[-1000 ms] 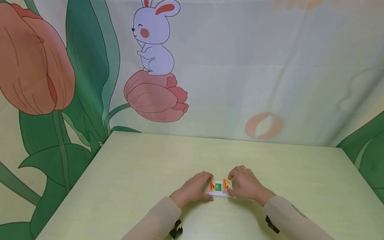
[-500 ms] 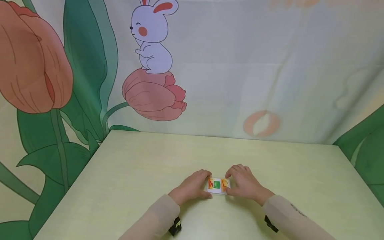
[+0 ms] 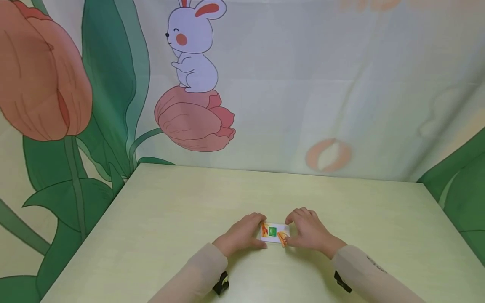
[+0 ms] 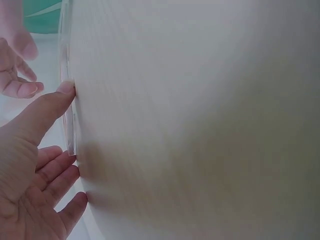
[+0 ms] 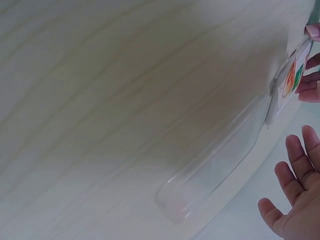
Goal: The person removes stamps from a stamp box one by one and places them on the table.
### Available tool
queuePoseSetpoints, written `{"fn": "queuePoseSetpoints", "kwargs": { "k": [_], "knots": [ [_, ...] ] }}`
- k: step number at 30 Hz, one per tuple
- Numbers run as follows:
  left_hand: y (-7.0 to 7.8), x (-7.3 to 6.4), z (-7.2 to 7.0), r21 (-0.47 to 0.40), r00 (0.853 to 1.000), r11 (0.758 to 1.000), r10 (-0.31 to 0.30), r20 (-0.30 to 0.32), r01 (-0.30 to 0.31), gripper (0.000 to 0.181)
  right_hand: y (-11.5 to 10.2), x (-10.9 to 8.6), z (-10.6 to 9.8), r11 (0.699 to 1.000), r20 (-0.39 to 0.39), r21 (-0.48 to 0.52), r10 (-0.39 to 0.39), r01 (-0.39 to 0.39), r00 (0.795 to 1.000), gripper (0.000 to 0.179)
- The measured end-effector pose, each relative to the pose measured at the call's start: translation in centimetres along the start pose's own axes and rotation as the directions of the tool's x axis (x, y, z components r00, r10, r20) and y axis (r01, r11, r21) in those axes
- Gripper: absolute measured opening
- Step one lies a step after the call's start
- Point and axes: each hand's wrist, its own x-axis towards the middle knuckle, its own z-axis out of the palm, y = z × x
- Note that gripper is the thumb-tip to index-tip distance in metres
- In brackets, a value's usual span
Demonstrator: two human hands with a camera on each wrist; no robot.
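I have the left hand (image 3: 242,233) at the left end of a small white card (image 3: 279,227), thumb at the near edge and fingers at the far one, holding it between them. The card lies on the table (image 3: 182,202), between the two hands. Beside the left hand I see an orange picture (image 3: 265,230) on it, then a green square (image 3: 272,232); toward the right end an orange piece (image 3: 282,237) sits askew, its lower corner reaching the near edge. The right hand (image 3: 312,231) arches over that end, thumb tip at the orange piece. My right wrist view shows its fingers spread and apart from the card, so I cannot tell whether the piece is pinched. There I also see a clear plastic tray (image 5: 220,160), just beside the card. Behind hangs a cloth (image 3: 265,105) printed with a rabbit (image 3: 197,71).
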Motion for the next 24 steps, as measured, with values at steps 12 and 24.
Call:
{"fn": "queuePoseSetpoints", "kwargs": {
  "k": [12, 24],
  "knots": [
    [-0.09, 0.03, 0.1, -0.013, 1.0, 1.0, -0.02, 0.009, 0.02, 0.069, 0.31, 0.17, 0.56, 1.0, 0.049, -0.005, -0.009, 0.01, 0.999, 0.042],
    [-0.02, -0.03, 0.07, 0.0, 1.0, 1.0, -0.017, 0.012, 0.017, 0.069, 0.38, 0.23, 0.92, 0.998, 0.099, -0.022, -0.064, 0.066, 0.993, 0.042]
  ]
}}
